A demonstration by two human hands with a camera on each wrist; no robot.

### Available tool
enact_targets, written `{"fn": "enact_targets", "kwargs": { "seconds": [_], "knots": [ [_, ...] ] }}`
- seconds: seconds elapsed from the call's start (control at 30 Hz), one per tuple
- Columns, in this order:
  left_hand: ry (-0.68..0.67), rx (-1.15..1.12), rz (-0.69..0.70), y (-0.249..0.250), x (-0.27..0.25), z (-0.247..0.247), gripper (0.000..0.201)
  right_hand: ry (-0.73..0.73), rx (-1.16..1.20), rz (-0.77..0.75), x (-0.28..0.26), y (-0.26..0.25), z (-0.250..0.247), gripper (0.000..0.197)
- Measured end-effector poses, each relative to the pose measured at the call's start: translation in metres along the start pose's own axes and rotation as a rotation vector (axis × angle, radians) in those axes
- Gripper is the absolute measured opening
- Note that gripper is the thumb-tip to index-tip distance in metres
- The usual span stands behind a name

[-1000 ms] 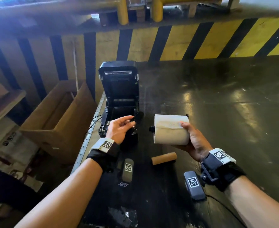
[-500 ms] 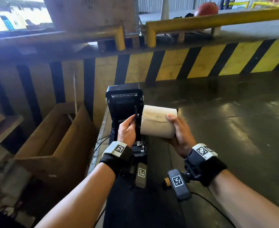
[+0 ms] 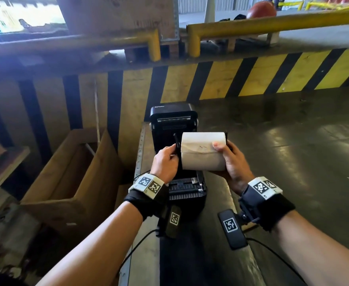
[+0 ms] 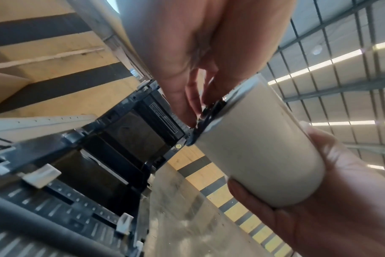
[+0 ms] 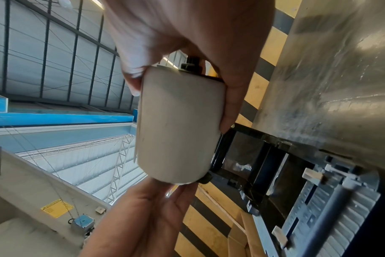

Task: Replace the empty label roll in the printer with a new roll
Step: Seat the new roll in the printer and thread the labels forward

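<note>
A black label printer [image 3: 174, 122] stands at the table's left edge with its lid raised and its roll bay [image 4: 130, 132] bare. Just above the bay I hold the new white label roll [image 3: 203, 151] [image 4: 259, 142] [image 5: 178, 125] level. My right hand [image 3: 230, 159] grips the roll's right end, thumb on top. My left hand [image 3: 165, 162] pinches the black end plate [image 3: 177, 144] [image 4: 205, 120] of the spindle against the roll's left end. A black spindle stub [image 5: 192, 65] pokes out of the right end.
An open cardboard box [image 3: 72, 170] sits below the table's left edge. A yellow-and-black striped wall [image 3: 252, 79] runs behind the printer. The dark metal tabletop [image 3: 293, 151] stretches to the right. Cables hang from my wrist cameras.
Both hands carried the roll from the near table up over the printer's bay. The left hand brought the end plate against the roll. The brown empty core has left the view.
</note>
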State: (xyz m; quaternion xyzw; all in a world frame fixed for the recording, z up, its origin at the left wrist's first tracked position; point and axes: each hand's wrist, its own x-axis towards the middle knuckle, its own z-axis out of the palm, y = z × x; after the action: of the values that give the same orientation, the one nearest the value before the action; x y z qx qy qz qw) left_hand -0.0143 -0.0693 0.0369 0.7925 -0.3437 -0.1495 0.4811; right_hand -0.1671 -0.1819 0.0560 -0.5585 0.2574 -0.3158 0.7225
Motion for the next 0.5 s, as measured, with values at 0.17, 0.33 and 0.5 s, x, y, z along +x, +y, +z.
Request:
{"fn": "enact_targets", "kwargs": {
  "seconds": [0.17, 0.33, 0.5],
  "knots": [
    [-0.096, -0.009, 0.033, -0.004, -0.003, -0.020, 0.049, -0.011, -0.041, -0.052, -0.005, 0.006, 0.019, 0.021],
    [-0.216, -0.448, -0.144, 0.012, -0.007, -0.048, 0.040, -0.005, -0.066, -0.082, -0.002, 0.011, 0.028, 0.034],
    [-0.309, -0.373, -0.046, 0.003, 0.005, -0.061, 0.036, -0.028, -0.068, -0.122, 0.010, 0.013, 0.041, 0.033]
  ]
}}
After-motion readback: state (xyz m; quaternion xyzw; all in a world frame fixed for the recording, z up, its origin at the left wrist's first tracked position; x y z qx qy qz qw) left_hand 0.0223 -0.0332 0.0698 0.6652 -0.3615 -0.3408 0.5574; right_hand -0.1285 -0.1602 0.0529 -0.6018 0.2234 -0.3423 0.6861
